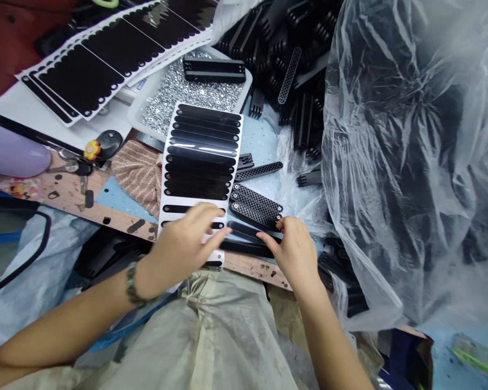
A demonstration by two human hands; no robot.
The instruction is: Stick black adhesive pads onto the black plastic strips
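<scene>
A white backing sheet of glossy black adhesive strips lies at the middle of the bench, with several strips gone from its lower part. My left hand sits on the sheet's lower end, its thumb reaching toward a long black strip. To the right, my right hand pinches the end of that strip between thumb and fingers. Just above it, several black perforated mesh bars lie side by side. The strip's underside is hidden.
A white tray of small silver nuts sits behind the sheet, and printed black sheets lie at the upper left. Black comb-like parts are heaped behind, beside a large clear plastic bag. Keys lie at left.
</scene>
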